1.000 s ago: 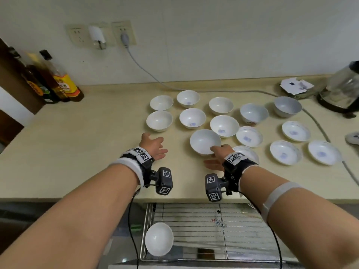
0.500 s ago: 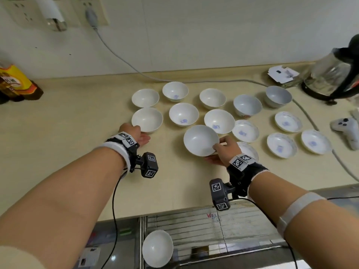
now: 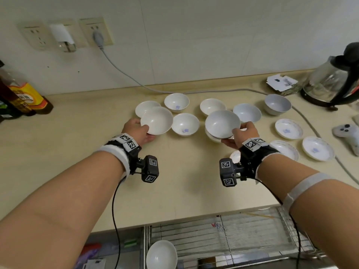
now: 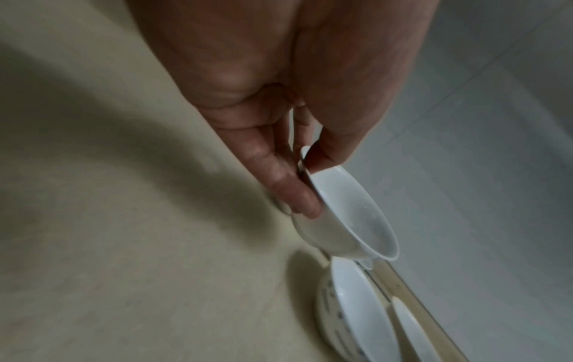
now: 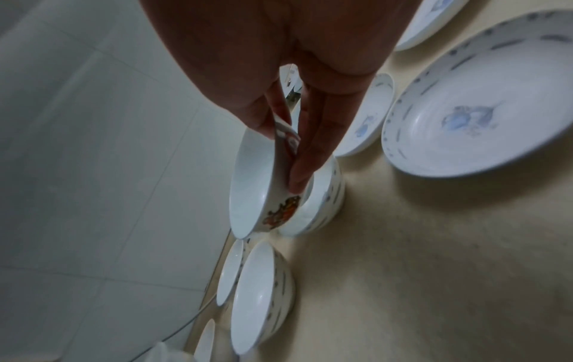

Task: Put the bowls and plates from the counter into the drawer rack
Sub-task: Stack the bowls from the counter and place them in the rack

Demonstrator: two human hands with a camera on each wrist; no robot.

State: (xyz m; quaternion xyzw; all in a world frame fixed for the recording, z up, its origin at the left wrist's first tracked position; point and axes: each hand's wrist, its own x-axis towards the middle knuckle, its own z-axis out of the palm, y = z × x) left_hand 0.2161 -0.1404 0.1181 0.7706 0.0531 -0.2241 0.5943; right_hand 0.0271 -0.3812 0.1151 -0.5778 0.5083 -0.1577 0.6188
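Counter [image 3: 58, 152] lift underway: left hand [image 3: 137, 131] and right hand [image 3: 243, 133] each pinching a bowl rim, seemingly clear; next, lowering into drawer rack [image 3: 233, 235]

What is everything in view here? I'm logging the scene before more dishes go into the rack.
left-held bowl: one, white, lifted above counter
right-held bowl: one, white, lifted above counter
counter bowls: seven, white, counter middle
plates: at least four, white with blue motif, counter right
rack bowl: one, white, rack's left
drawer rack: one, metal wire, below counter
counter: one, beige
kettle: one, glass and black, far right
controller: one, white, right edge
bottles: several, dark, far left
plug: one, grey, wall socket
left hand: pinches bowl rim
right hand: pinches bowl rim
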